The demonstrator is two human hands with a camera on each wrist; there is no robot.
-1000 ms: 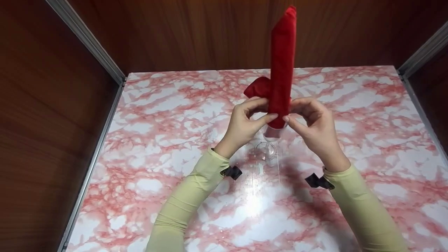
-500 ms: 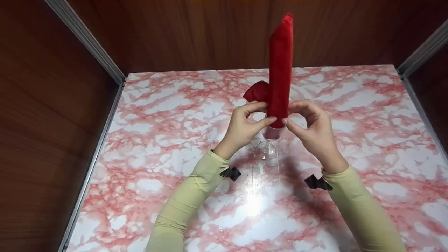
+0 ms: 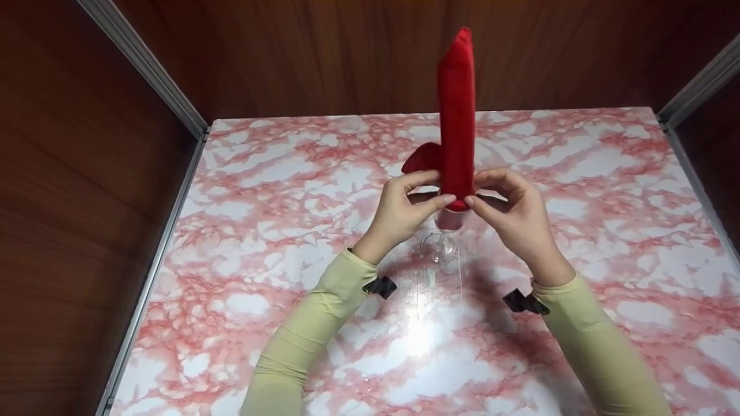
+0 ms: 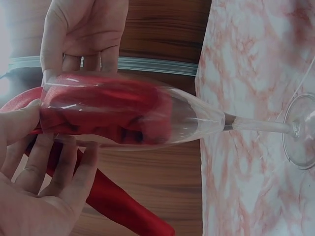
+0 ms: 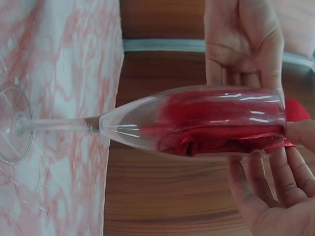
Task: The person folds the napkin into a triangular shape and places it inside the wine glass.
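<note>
A clear champagne flute [image 4: 197, 115] stands upright on its round foot [image 3: 438, 248], with the lower part of a red cloth napkin [image 3: 458, 115] packed inside its bowl. Above the rim the napkin rises as a tall narrow fold, and a second flap [image 3: 424, 159] sticks out to the left. At the rim my left hand [image 3: 399, 211] pinches the napkin's left side, thumb in front and fingers behind the glass. Opposite it, my right hand [image 3: 523, 216] pinches the right side the same way. Both thumb tips lie close together at the rim.
The table [image 3: 243, 306] has a red-and-white marbled top. Brown wood-grain panels [image 3: 324, 58] with grey metal edging [image 3: 147, 63] enclose it at the back and sides. Black devices [image 3: 380, 286] sit at both sleeve cuffs.
The napkin's tall fold has sunk lower and shifted slightly left, and its flap has dropped too. Both hands stay at the rim, a little lower.
</note>
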